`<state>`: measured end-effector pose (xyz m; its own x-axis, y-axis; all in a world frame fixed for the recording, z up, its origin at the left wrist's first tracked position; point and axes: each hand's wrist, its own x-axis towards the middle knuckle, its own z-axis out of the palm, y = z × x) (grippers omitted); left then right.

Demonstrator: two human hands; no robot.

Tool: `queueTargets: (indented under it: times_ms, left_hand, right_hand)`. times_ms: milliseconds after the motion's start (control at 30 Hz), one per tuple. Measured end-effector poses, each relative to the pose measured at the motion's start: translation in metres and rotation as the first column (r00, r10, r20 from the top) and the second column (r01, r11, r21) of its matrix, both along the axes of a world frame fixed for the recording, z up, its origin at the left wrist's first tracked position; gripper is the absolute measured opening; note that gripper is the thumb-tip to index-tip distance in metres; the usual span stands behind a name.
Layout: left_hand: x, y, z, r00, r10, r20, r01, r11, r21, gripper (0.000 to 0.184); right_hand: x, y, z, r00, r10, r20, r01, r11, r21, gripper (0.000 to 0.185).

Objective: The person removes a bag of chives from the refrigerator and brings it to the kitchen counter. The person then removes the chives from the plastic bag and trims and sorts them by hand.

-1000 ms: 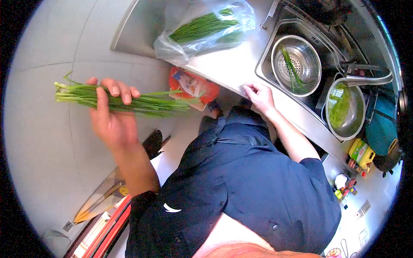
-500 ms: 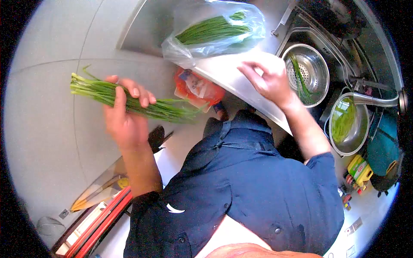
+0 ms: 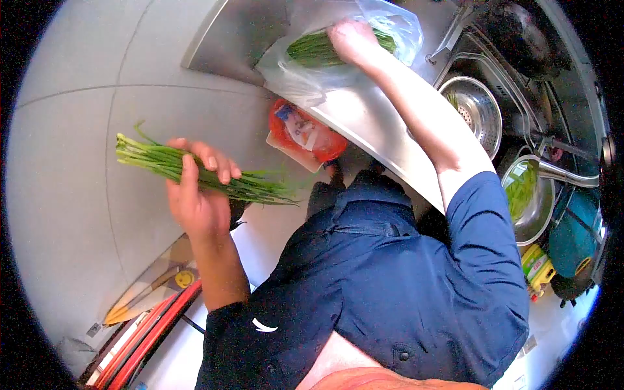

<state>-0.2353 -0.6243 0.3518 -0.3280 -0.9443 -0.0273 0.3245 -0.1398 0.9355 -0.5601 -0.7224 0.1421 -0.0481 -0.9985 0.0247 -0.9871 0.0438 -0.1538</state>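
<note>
A bunch of green chives [image 3: 153, 156] lies across my left hand [image 3: 203, 188], which is closed around it at the left, over the floor. The pale stem ends point left and the thin leaf tips right. On the metal counter, a clear plastic bag [image 3: 296, 81] lies spread with more chives [image 3: 312, 50] in it. My right hand [image 3: 352, 40] rests on these chives, back of the hand up; its fingers are hidden, so I cannot tell whether they grip any.
At the right, a perforated metal colander [image 3: 489, 117] with a few chives sits in the sink. Beside it, a metal bowl [image 3: 534, 224] holds green pieces under the faucet [image 3: 569, 174]. A red bag [image 3: 325, 144] stands below the counter edge [image 3: 383, 153].
My right hand has moved from above the counter near the colander leftward and away from me, onto the chives in the bag. My left hand keeps its bunch, with little movement.
</note>
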Motion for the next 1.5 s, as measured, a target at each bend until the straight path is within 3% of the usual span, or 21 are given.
queueTargets:
  times_ms: [100,200,400,467,567,1167,1500]
  left_hand:
    - [0.002,-0.003,-0.005,1.0,0.01,-0.01,-0.01,1.0,0.026,0.024]
    - [0.002,-0.006,-0.006,1.0,-0.026,-0.017,0.026,1.0,-0.001,0.027]
    - [-0.006,-0.005,-0.004,1.0,-0.008,0.014,0.008,1.0,-0.001,0.027]
    - [-0.007,-0.005,-0.005,1.0,-0.022,0.011,0.022,1.0,-0.002,0.027]
    - [-0.008,-0.005,-0.004,1.0,-0.029,0.003,0.029,1.0,0.003,0.025]
    - [-0.01,0.002,-0.005,0.999,-0.044,-0.005,0.044,0.999,0.014,0.026]
    - [-0.006,0.004,-0.005,1.0,-0.03,-0.008,0.03,0.999,0.012,0.026]
  right_hand:
    - [-0.002,0.003,-0.001,0.999,-0.002,-0.037,0.003,1.0,0.022,0.022]
    - [-0.004,0.005,-0.003,0.997,-0.008,-0.075,0.002,0.996,-0.087,0.021]
    - [-0.01,0.015,0.009,0.989,-0.087,0.123,0.1,0.989,-0.108,0.024]
    - [-0.01,0.026,0.038,0.928,-0.18,0.326,0.154,0.983,0.103,0.03]
    - [-0.014,0.034,0.044,0.887,-0.174,0.429,0.153,0.985,0.083,0.034]
    - [-0.034,0.038,0.04,0.835,-0.15,0.529,0.105,0.988,0.114,0.034]
    - [-0.033,0.041,0.043,0.854,-0.155,0.496,0.128,0.988,0.089,0.036]
